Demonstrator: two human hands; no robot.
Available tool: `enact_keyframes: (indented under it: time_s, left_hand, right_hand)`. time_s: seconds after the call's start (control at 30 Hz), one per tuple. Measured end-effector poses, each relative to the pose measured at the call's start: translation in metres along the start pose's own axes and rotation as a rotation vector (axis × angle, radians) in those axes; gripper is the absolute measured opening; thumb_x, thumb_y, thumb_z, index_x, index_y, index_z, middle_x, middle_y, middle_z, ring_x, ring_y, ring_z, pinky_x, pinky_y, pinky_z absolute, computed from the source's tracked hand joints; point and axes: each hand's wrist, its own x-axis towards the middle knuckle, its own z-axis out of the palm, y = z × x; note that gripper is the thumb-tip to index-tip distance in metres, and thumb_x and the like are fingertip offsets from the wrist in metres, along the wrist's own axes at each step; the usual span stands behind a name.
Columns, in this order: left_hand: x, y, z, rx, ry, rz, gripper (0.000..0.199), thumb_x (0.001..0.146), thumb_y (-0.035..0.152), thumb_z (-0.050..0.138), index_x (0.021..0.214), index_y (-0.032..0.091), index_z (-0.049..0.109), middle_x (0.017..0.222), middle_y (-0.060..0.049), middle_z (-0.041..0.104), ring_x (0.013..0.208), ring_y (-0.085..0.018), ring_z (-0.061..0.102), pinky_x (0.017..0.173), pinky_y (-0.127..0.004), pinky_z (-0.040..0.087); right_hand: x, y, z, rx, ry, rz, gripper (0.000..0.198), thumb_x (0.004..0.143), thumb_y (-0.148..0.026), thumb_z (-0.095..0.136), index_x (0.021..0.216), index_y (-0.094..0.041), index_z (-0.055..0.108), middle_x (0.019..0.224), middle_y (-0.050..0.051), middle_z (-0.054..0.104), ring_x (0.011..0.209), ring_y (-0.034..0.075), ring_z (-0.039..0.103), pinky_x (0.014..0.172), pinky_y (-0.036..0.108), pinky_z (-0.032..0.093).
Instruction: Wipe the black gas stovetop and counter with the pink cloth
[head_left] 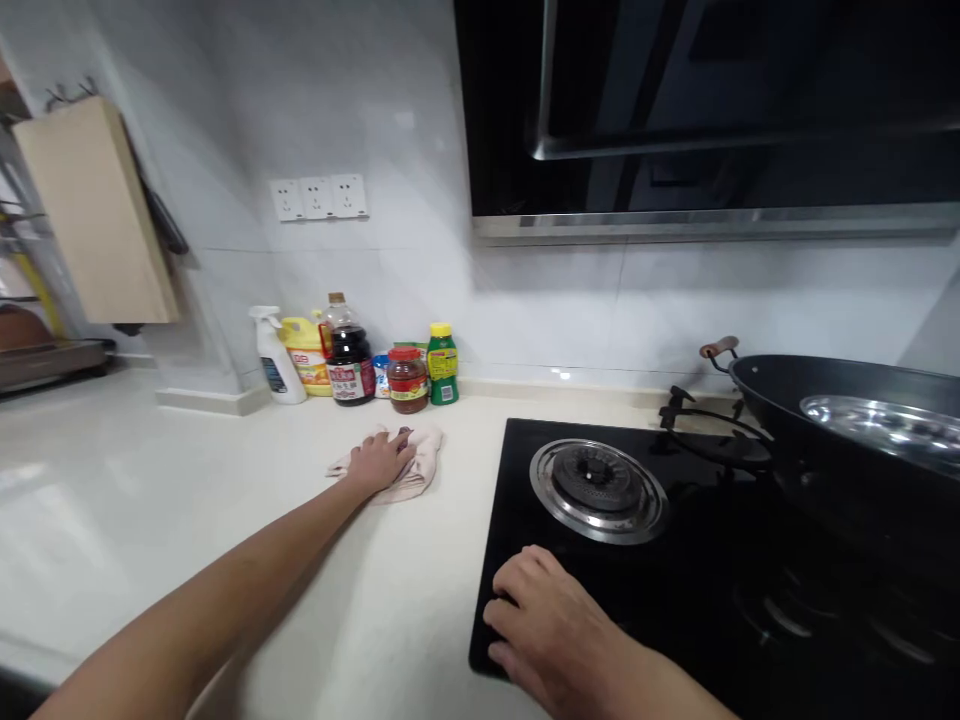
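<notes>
My left hand (379,461) presses down on a folded pale pink cloth (424,462) with a dark patterned patch, its fingers bent over the fabric. The cloth lies on the white countertop (315,590), just in front of a row of bottles and jars. Over the left front edge of the black glass gas stove (510,520) rests my right hand (551,625), loosely curled, with thumb and fingers apart and nothing visible in it. A bare burner (596,490) with a metal ring sits just beyond that hand.
Along the wall stand a white spray bottle (276,360), a yellow jug (306,355), a dark sauce bottle (349,355), a red-lidded jar (407,382) and a green bottle (442,368). A large wok (795,400) holds a metal dish (885,420). The range hood (697,225) overhangs the stove.
</notes>
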Motion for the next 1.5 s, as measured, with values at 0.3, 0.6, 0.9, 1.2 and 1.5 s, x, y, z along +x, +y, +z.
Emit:
enact_keyframes:
  time_s: [0.3, 0.6, 0.9, 1.2, 1.5]
  left_hand:
    - [0.087, 0.111, 0.017, -0.201, 0.04, 0.088, 0.041, 0.097, 0.041, 0.061, 0.131, 0.018, 0.058, 0.132, -0.01, 0.06, 0.115, -0.026, 0.062, 0.097, -0.05, 0.053]
    - [0.108, 0.193, 0.016, -0.301, -0.007, 0.174, 0.04, 0.097, 0.039, 0.062, 0.131, 0.019, 0.058, 0.134, -0.011, 0.059, 0.115, -0.026, 0.062, 0.097, -0.05, 0.053]
    - [0.035, 0.188, 0.003, -0.323, -0.094, 0.284, 0.051, 0.099, 0.052, 0.052, 0.141, 0.023, 0.052, 0.142, -0.011, 0.056, 0.128, -0.029, 0.054, 0.107, -0.054, 0.042]
    - [-0.088, 0.16, -0.017, -0.312, -0.147, 0.353, 0.059, 0.096, 0.061, 0.035, 0.151, 0.04, 0.043, 0.147, -0.005, 0.052, 0.137, -0.032, 0.044, 0.111, -0.048, 0.034]
    - [-0.206, 0.139, -0.037, -0.323, -0.113, 0.409, 0.058, 0.092, 0.056, 0.05, 0.147, 0.039, 0.049, 0.149, -0.007, 0.049, 0.14, -0.033, 0.04, 0.113, -0.052, 0.031]
  right_hand:
    - [0.0, 0.012, -0.009, -0.069, 0.093, 0.013, 0.017, 0.092, -0.037, 0.064, 0.092, -0.02, 0.063, 0.095, 0.004, 0.063, 0.093, 0.02, 0.056, 0.103, 0.044, 0.04]
    - [-0.001, 0.029, -0.034, -0.053, 0.386, 0.135, 0.023, 0.099, -0.025, 0.049, 0.08, -0.021, 0.062, 0.083, 0.003, 0.06, 0.084, 0.018, 0.053, 0.093, 0.041, 0.04]
    - [-0.009, 0.074, -0.048, -0.162, 0.732, 0.294, 0.02, 0.097, -0.018, 0.053, 0.081, -0.019, 0.064, 0.087, 0.003, 0.064, 0.087, 0.018, 0.055, 0.089, 0.039, 0.038]
    - [-0.017, 0.098, -0.033, -0.296, 0.69, 0.447, 0.023, 0.097, -0.024, 0.053, 0.075, -0.02, 0.061, 0.084, 0.004, 0.063, 0.085, 0.019, 0.051, 0.084, 0.037, 0.036]
    - [-0.022, 0.1, -0.025, -0.37, 0.657, 0.465, 0.023, 0.098, -0.026, 0.052, 0.079, -0.02, 0.064, 0.088, 0.006, 0.064, 0.088, 0.021, 0.052, 0.086, 0.037, 0.035]
